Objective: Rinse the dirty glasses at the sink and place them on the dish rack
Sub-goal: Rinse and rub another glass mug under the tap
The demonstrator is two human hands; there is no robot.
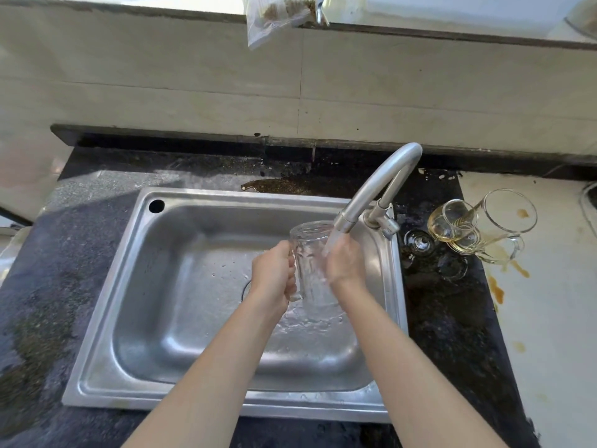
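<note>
Above the stainless steel sink (193, 253), the left hand (273, 273) held its grip curled round the handle of a clear ribbed glass mug (311, 273). The right hand (344, 261) wrapped the mug's side under the curved metal tap (378, 185).

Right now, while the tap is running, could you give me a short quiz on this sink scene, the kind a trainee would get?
1. True or false: water is running from the faucet onto the glass mug held over the sink.
2. The left hand holds the glass mug by: A) its handle, B) its rim, C) its base.
3. Fill in: the number of glasses with yellowish residue lying on the counter to the right of the faucet is ____.

Key: 1 true; 2 A; 3 two.
</note>
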